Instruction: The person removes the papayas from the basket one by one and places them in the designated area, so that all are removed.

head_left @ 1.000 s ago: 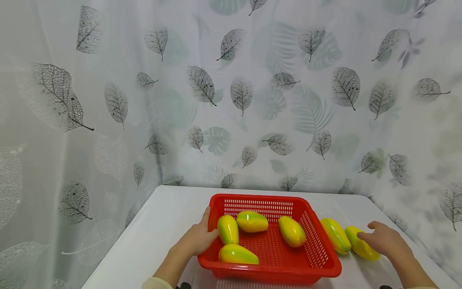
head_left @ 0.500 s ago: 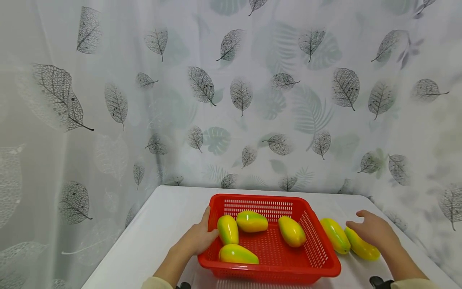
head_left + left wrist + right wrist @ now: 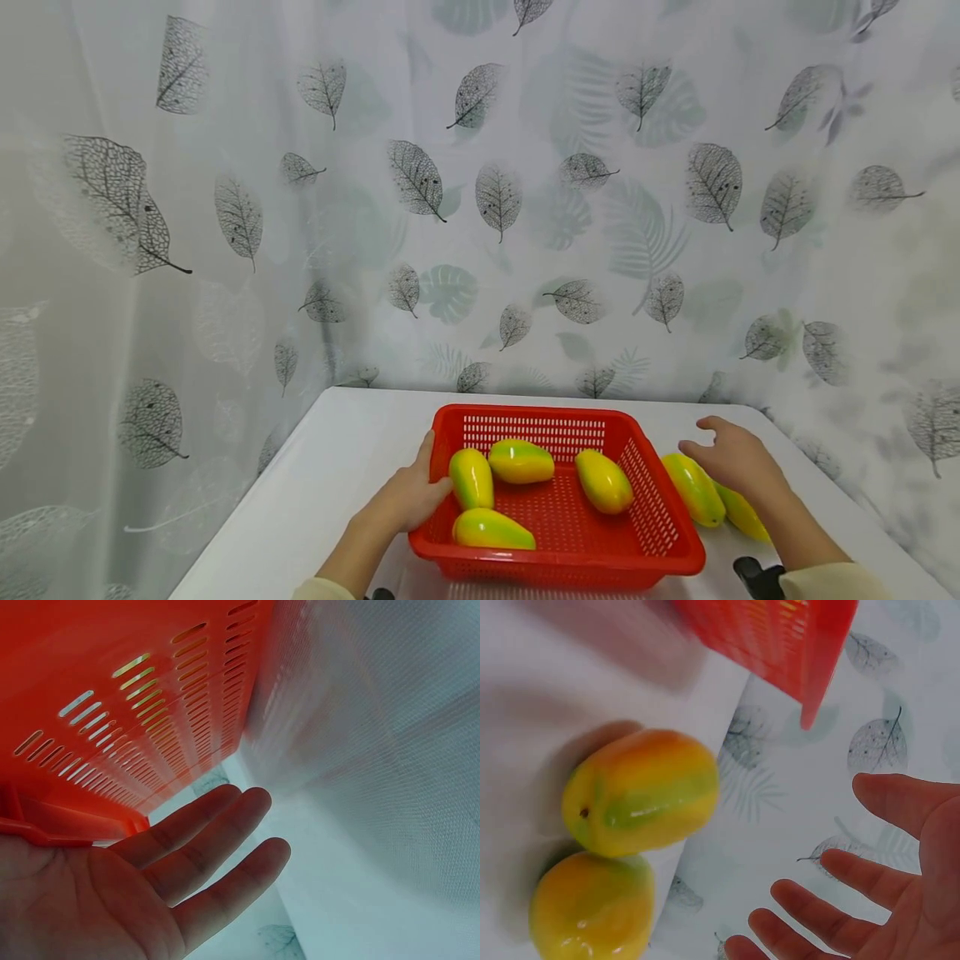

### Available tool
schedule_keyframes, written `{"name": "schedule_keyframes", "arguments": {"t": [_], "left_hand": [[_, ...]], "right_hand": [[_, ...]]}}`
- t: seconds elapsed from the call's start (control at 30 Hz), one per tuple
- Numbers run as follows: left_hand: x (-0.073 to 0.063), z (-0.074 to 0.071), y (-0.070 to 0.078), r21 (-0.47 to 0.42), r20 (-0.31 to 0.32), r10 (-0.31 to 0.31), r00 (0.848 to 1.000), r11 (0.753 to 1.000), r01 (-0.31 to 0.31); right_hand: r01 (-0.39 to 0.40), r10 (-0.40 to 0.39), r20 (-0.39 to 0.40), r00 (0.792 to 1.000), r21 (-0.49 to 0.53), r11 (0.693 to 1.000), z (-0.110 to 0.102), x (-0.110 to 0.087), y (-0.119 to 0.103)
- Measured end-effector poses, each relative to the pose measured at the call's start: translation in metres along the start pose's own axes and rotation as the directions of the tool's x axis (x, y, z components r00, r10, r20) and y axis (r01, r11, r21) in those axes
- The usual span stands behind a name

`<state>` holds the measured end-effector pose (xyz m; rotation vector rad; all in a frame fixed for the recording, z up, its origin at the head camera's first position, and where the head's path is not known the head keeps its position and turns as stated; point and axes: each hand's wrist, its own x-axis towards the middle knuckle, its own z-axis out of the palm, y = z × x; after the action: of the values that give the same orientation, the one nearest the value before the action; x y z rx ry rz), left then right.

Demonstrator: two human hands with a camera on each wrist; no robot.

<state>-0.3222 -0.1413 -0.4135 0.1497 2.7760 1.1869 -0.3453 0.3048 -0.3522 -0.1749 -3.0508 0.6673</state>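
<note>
Lowering the right hand (image 3: 733,460), fingers spread, squarely over one outer yellow-green fruit (image 3: 692,490) seems surest while the left hand (image 3: 412,497), thumb over its edge, grips the red basket (image 3: 570,561).

A person's left hand (image 3: 412,497) rests at the red basket's left rim, thumb over the red basket (image 3: 555,560), fingers straight; the right hand (image 3: 731,454) hovers right of it, fingers apart.

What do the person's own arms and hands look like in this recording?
The left hand and right hand are bare, with no gloves or rings visible. Plain cream cuffs, the left sleeve and right sleeve, cover the forearms' lower ends. A small black piece shows beside each forearm, too cropped to identify.
</note>
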Motion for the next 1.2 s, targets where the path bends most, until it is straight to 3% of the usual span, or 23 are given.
{"name": "schedule_keyframes", "arguments": {"t": [0.53, 1.2], "left_hand": [[0.001, 0.0, -0.001, -0.018, -0.006, 0.005, 1.0, 1.0, -0.005], [0.003, 0.003, -0.004, -0.027, -0.009, 0.021, 1.0, 0.999, -0.021]], "right_hand": [[0.049, -0.047, -0.054, 0.997, 0.035, 0.998, 0.009, -0.003, -0.032], [0.128, -0.125, -0.05, 0.991, 0.057, 0.99, 0.011, -0.006, -0.068]]}}
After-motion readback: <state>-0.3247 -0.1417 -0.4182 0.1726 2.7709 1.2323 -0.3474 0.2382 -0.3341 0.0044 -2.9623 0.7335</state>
